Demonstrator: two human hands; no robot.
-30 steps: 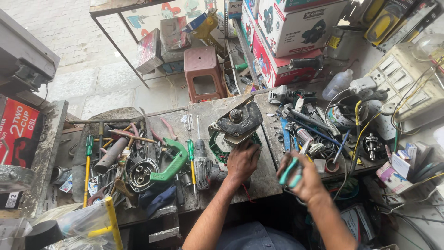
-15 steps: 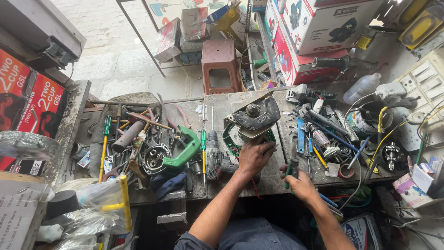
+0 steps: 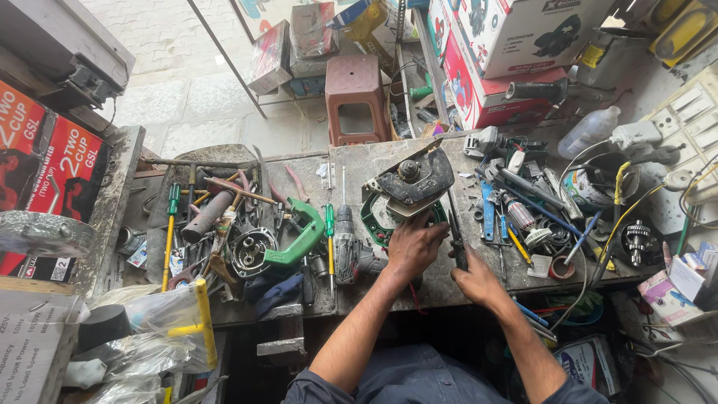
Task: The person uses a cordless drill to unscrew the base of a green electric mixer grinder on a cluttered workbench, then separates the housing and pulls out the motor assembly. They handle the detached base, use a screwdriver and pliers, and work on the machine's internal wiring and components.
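Gripping dark screwdriver (image 3: 455, 228) at handle, right hand (image 3: 473, 275) closed around it, centre of frame, shaft angled up toward power-tool housing (image 3: 410, 182). Resting on lower edge of housing, left hand (image 3: 413, 245), fingers spread and curled, clamped on nothing clearly seen. Housing tilted, above green ring part (image 3: 374, 223), centre of workbench (image 3: 351, 295). Left of hands: cordless drill (image 3: 345, 247), green-handled screwdriver (image 3: 329, 232), green pipe piece (image 3: 299, 238). Right: cluttered wires, blue tools. Upper centre: brown plastic stool (image 3: 357, 97). Upper right: cardboard boxes (image 3: 516, 37).
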